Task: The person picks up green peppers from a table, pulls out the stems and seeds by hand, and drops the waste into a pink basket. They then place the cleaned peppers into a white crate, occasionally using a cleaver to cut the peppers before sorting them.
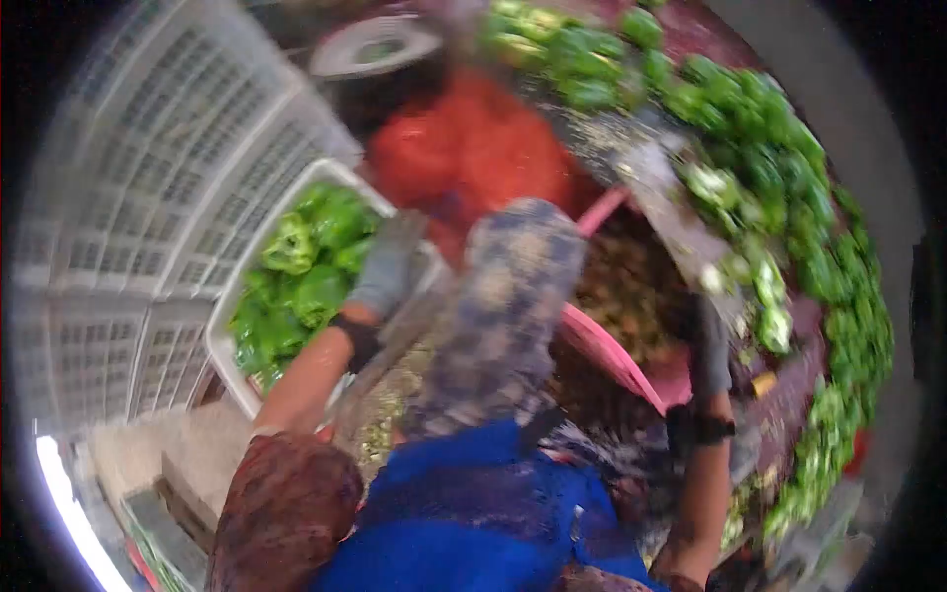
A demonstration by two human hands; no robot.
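My left hand, in a grey glove with a black band at the wrist, lies against the inner rim of a white crate full of green bell peppers. Motion smears its fingers. At the right edge of a pink container is my right hand, also in a dark grey glove and blurred, with its fingers hard to make out. Inside that container lie brownish-green scraps. Beside the right hand, cut and whole peppers lie on a dark red surface.
Tall stacked white plastic crates stand on the left. Red bags sit ahead, near a pale round lid or hat. A long heap of green peppers curves along the right. My patterned leg and blue apron fill the centre.
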